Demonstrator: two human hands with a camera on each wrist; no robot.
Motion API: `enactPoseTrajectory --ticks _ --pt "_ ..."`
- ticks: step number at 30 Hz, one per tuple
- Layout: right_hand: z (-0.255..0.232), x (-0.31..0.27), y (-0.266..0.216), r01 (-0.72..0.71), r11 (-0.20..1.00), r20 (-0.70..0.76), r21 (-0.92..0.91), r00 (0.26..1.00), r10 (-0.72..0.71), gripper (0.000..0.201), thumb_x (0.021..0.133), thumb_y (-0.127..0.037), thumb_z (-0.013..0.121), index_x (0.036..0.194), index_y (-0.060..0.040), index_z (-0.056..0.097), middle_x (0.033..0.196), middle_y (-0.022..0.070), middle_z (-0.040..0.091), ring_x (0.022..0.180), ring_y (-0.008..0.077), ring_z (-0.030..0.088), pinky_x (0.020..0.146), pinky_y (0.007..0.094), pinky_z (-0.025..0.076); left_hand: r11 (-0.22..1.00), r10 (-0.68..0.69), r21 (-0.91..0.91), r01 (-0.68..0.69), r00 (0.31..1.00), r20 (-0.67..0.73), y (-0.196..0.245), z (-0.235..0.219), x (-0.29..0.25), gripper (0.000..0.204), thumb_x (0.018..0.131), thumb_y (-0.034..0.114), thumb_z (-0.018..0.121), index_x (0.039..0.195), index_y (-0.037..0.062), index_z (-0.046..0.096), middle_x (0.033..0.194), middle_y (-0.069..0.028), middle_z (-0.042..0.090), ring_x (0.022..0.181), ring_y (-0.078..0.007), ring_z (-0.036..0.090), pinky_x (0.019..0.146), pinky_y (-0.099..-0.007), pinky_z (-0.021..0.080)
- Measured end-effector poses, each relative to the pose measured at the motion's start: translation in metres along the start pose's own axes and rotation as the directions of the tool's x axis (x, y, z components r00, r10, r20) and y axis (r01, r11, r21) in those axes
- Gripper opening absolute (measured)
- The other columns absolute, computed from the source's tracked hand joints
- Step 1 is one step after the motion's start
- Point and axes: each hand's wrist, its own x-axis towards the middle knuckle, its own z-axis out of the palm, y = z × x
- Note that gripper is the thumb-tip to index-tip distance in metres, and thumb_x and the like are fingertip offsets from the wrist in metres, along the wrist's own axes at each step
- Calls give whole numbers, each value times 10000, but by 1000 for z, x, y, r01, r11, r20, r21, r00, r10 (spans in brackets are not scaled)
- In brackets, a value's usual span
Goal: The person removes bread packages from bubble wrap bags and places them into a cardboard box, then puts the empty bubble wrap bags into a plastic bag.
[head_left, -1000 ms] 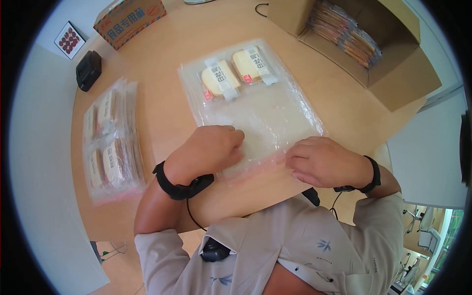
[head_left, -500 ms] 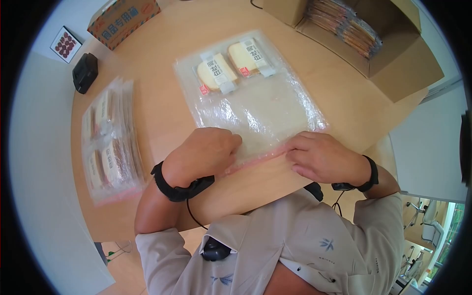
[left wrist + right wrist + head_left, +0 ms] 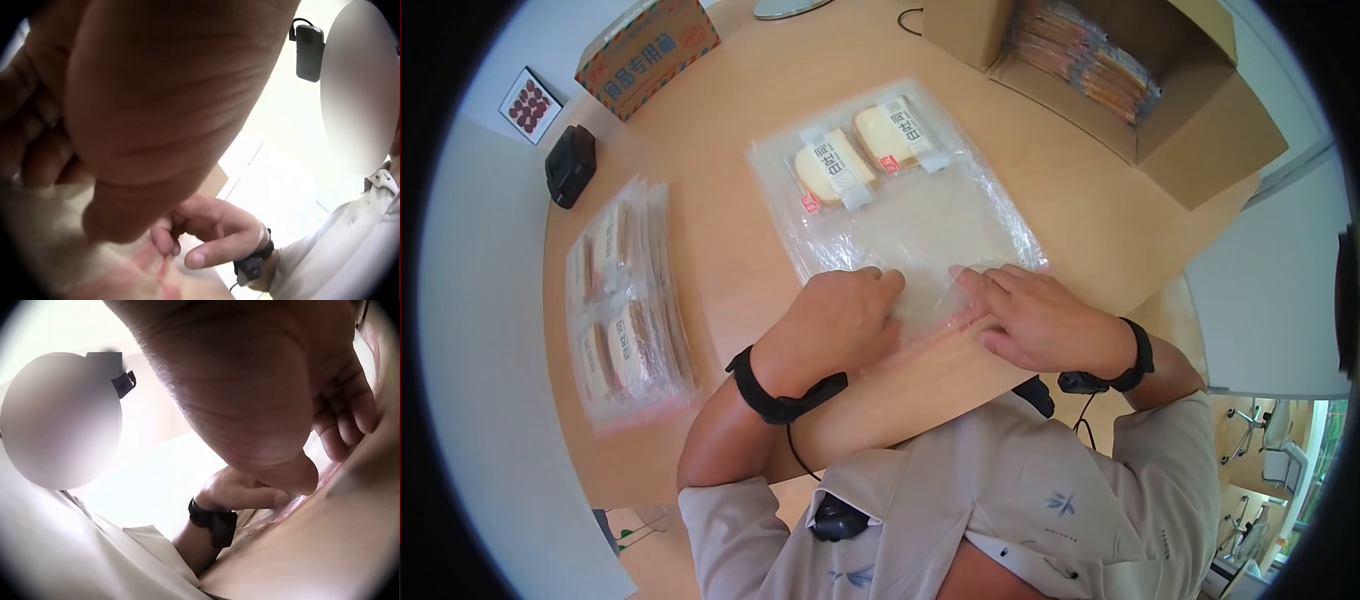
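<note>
A clear zip bag (image 3: 920, 230) with a pink strip along its near edge lies on the table. Two wrapped bread slices (image 3: 832, 168) show side by side at its far end. My left hand (image 3: 840, 318) is at the left part of the near edge, fingers curled in at the plastic, their tips hidden from the head view. At the right part of the same edge my right hand (image 3: 1045, 312) grips the pink strip, the plastic bunching at its fingers. In the left wrist view the right hand's fingertips (image 3: 164, 240) are on the pink strip, thumb apart.
On the left lies a stack of filled clear bags (image 3: 628, 300), each with wrapped bread. An open cardboard box (image 3: 1200, 150) at the far right contains several wrapped packs (image 3: 1090, 60). A printed carton (image 3: 648, 62), a black device (image 3: 571, 166) and a small picture (image 3: 530, 105) stand far left.
My right hand has shifted left along the near edge, its index finger now reaching over the plastic. The left hand moved slightly right. The head view has tilted a little.
</note>
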Motion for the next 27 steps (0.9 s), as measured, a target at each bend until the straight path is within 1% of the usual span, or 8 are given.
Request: enactPoseTrajectory --ticks 5,8,10,13,16,23,25,27 --pt "-10 12 -6 -26 1000 156 -7 987 26 390 882 -168 661 1217 15 585 1040 155 606 1009 332 595 882 427 499 1000 -8 7 9 994 -112 -2 -11 -1 172 884 187 621 846 22 590 750 -174 616 749 -403 628 671 -484 507" --pt "-6 19 -12 -7 999 46 44 999 5 332 895 -185 663 1163 1 602 1047 155 598 1007 332 593 876 431 502 999 -42 -1 43 975 -217 6 -28 -4 138 886 151 624 830 28 595 734 -168 614 714 -397 623 637 -474 502" --pt "1 35 -16 227 974 -220 -20 949 -226 308 894 -146 643 1151 19 605 1053 160 587 1006 337 590 877 429 503 999 -49 0 51 963 -267 9 -36 -5 127 882 137 633 827 28 595 733 -168 616 696 -395 621 619 -469 499" --pt "4 72 -23 87 974 -114 -211 987 -113 391 893 -135 652 1248 19 599 1279 218 571 1191 384 569 1005 410 479 998 -58 -52 43 942 -332 14 -46 -8 120 879 125 648 835 28 593 730 -162 616 664 -393 609 594 -453 490" --pt "9 117 -17 131 985 -245 -109 957 -154 429 874 -124 634 1269 35 585 1288 247 549 1188 404 565 988 425 484 996 -44 -87 10 916 -399 16 -55 -12 105 865 119 660 848 32 603 701 -150 603 640 -379 606 589 -434 490" --pt "32 165 16 224 971 -291 -79 927 -237 141 868 -68 605 991 0 612 1005 188 586 918 376 626 787 451 514 988 -100 -149 43 913 -395 -23 -60 -10 381 968 355 643 1138 14 636 1090 -200 655 982 -398 629 833 -435 515" --pt "28 165 9 13 991 -128 -131 991 -30 197 885 -152 583 1010 -4 618 1018 185 590 963 364 612 845 456 508 980 -151 -184 70 867 -475 -49 -46 -4 468 991 408 611 1204 -8 610 1171 -222 642 1071 -419 605 903 -443 501" --pt "28 166 8 68 955 -125 -287 986 -108 182 874 -148 588 987 -9 623 980 172 600 925 346 626 810 447 520 964 -264 -145 223 875 -407 -65 -35 -1 508 1016 401 557 1246 -52 563 1194 -256 632 1134 -436 578 969 -461 473"
